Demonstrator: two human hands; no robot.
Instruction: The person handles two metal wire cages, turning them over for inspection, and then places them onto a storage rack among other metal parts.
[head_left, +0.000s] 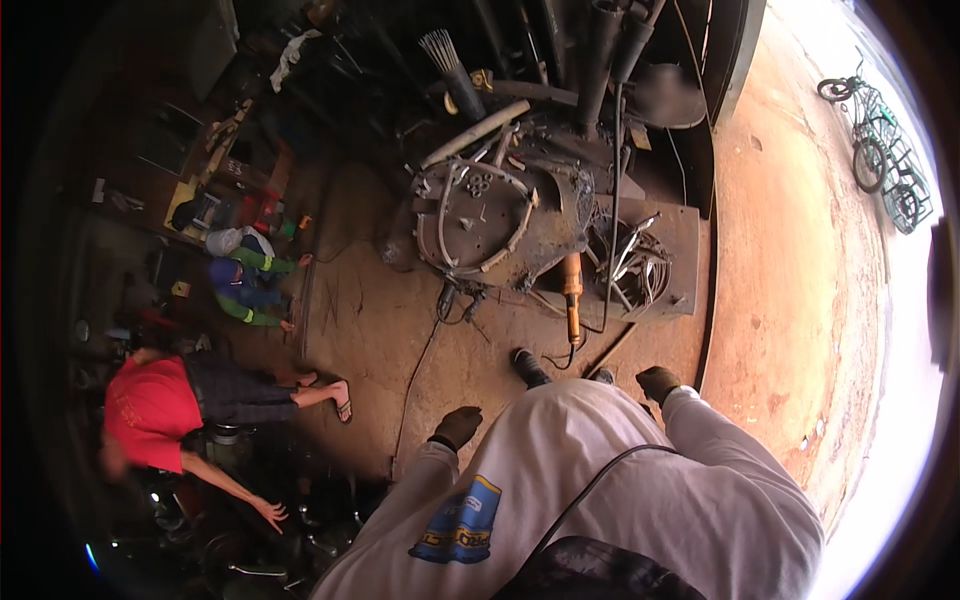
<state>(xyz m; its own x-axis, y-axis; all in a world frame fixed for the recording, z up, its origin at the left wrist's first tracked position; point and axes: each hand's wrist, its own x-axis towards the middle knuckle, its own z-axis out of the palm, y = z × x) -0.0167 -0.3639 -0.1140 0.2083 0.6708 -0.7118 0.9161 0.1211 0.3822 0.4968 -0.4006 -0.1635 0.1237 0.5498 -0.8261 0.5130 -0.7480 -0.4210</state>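
Cables (660, 272) crowd the worktable (685, 235) beside an orange tool (572, 285); left hand (457, 427), right hand (658, 383): cannot tell if closed.

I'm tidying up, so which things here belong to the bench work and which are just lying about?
Likely job:
- orange corded power tool
- curved frame on the bench

Probably just about:
- rods bunched in a tube
- green cycle outside

person in red shirt (155, 405), left; person in green sleeves (240, 303) beyond; bicycle (870, 160) outside, right.
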